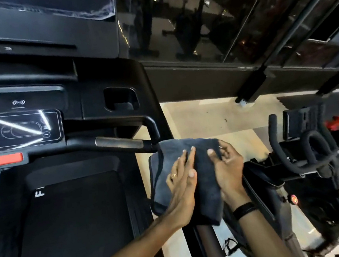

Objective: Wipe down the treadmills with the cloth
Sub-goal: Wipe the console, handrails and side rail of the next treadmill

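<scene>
I see the black treadmill [59, 142] filling the left side, its matte running belt [69, 226] printed with a white "F" at the near corner; the rest of the word is cut off. On the glossy control panel [15, 130] oval buttons carry lettering too blurred to read, a wireless symbol sits above, and a red stop bar [3, 159] lies below. To the right stands a spin bike [308, 154] with padded handlebars. A dark grey, soft-napped cloth [200, 180] drapes over the treadmill's right side rail [208, 245], just past the metal-sleeved handlebar [119, 143]. My left hand [181, 180] lies flat on the cloth, fingers straight. My right hand [226, 164] pinches its right edge, thumb on top.
</scene>
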Motion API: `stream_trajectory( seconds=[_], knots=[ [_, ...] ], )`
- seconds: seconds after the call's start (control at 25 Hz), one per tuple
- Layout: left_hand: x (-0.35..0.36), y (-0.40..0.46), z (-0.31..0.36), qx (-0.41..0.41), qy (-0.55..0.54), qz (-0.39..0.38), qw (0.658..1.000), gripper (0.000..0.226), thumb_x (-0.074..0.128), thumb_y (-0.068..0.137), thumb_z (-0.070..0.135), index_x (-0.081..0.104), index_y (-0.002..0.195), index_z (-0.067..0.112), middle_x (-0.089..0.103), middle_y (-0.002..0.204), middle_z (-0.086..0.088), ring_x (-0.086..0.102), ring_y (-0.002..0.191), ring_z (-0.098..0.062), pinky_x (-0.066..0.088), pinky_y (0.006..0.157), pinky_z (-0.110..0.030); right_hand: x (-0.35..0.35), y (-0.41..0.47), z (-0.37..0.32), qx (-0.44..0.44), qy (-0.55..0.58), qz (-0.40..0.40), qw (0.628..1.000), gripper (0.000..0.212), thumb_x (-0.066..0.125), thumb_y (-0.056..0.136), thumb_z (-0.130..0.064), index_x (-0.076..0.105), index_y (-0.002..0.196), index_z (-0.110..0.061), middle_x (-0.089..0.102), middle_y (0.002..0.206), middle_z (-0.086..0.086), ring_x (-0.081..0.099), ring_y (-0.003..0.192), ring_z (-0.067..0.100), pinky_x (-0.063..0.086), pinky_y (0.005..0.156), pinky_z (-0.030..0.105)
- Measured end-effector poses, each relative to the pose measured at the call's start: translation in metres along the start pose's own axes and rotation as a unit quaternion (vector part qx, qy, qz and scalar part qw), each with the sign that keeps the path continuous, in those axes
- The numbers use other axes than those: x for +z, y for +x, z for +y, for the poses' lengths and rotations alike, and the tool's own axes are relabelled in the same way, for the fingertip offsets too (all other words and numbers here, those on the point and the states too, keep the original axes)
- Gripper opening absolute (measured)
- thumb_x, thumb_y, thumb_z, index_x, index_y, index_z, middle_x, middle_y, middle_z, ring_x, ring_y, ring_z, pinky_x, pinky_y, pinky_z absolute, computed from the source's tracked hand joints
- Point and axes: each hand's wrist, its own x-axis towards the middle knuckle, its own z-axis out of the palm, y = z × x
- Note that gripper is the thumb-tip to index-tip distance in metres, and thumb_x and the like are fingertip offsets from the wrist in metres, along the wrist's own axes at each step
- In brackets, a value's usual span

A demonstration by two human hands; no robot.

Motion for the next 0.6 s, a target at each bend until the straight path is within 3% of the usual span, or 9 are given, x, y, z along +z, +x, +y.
stream_trajectory(
  seconds=[0.08, 0.2, 0.28, 0.32, 0.44, 0.6],
  knots=[
    [-0.011, 0.009, -0.004, -0.056, -0.035, 0.037, 0.997, 0.053, 0.015, 0.086, 0.077, 0.042, 0.131, 0.066, 0.037, 0.144, 0.036, 0.025, 0.141, 0.005, 0.011, 0.124, -0.042, -0.007, 0.01, 0.014, 0.029, -0.144, -0.012, 0.989, 0.041, 0.065, 0.096, -0.013, 0.055, 0.136, -0.012, 0.064, 0.128, 0.016, 0.06, 0.122, 0.035, 0.049, 0.098, 0.035],
    [-0.031, 0.006, -0.018, -0.018, -0.056, 0.097, 0.994, 0.057, 0.023, 0.091, 0.066, 0.06, 0.124, 0.038, 0.059, 0.127, 0.016, 0.05, 0.125, -0.002, 0.037, 0.113, -0.039, 0.018, -0.028, 0.032, -0.02, -0.335, -0.143, 0.931, 0.087, 0.046, 0.092, -0.066, 0.024, 0.158, -0.013, 0.034, 0.159, 0.017, 0.034, 0.145, 0.036, 0.031, 0.116, 0.048],
    [-0.044, 0.004, -0.02, 0.004, -0.06, 0.142, 0.988, 0.055, 0.027, 0.094, 0.06, 0.061, 0.121, 0.027, 0.063, 0.119, 0.015, 0.055, 0.117, -0.004, 0.043, 0.105, -0.032, 0.049, -0.057, 0.039, -0.042, -0.429, -0.223, 0.874, 0.093, 0.036, 0.091, -0.071, 0.002, 0.161, -0.021, 0.011, 0.167, 0.014, 0.016, 0.152, 0.034, 0.021, 0.121, 0.054],
    [-0.051, 0.005, -0.019, 0.012, -0.048, 0.174, 0.983, 0.051, 0.028, 0.095, 0.058, 0.061, 0.119, 0.027, 0.063, 0.116, 0.017, 0.056, 0.114, -0.004, 0.044, 0.101, -0.032, 0.063, -0.06, 0.041, -0.046, -0.463, -0.222, 0.857, 0.093, 0.039, 0.092, -0.068, -0.004, 0.16, -0.023, 0.008, 0.166, 0.016, 0.015, 0.151, 0.037, 0.022, 0.119, 0.057],
    [-0.071, 0.01, -0.021, 0.026, 0.043, 0.261, 0.964, 0.045, 0.033, 0.096, 0.054, 0.06, 0.116, 0.024, 0.059, 0.111, 0.015, 0.05, 0.109, 0.001, 0.042, 0.099, -0.036, 0.089, -0.027, 0.034, -0.03, -0.442, -0.186, 0.877, 0.101, 0.052, 0.085, -0.073, 0.001, 0.158, -0.026, 0.026, 0.156, 0.019, 0.034, 0.138, 0.043, 0.038, 0.107, 0.059],
    [-0.081, 0.006, -0.02, 0.056, 0.083, 0.249, 0.963, 0.04, 0.039, 0.096, 0.05, 0.06, 0.113, 0.02, 0.06, 0.105, 0.012, 0.053, 0.102, -0.006, 0.044, 0.096, -0.04, 0.096, 0.016, 0.036, 0.006, -0.348, -0.239, 0.906, 0.101, 0.058, 0.079, -0.078, 0.011, 0.157, -0.034, 0.034, 0.151, 0.014, 0.042, 0.132, 0.043, 0.04, 0.107, 0.055]
  ],
)
